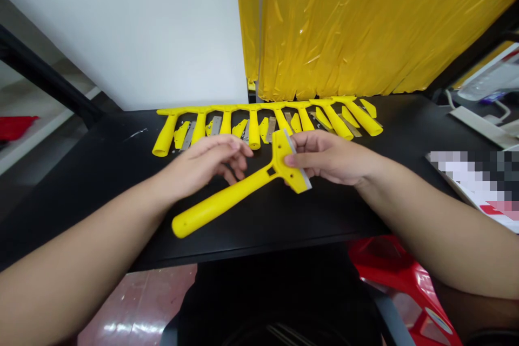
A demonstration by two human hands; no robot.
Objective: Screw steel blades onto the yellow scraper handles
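Between thumb and fingers, my right hand pinches the head of a yellow scraper. A metal blade runs along the head's right edge, and the handle slants down to the left. My left hand is apart from the scraper, above its handle, with fingers loosely curled and spaced and nothing seen in them. Behind both hands lies a row of yellow scraper handles. Between them sit small yellow clamp plates, metal blades and tiny bits of hardware too small to name.
A white panel and a wall of yellow plastic sheeting stand behind the black tabletop. At the right edge is a partly blurred-out flat item. A red plastic stool stands below on the right.
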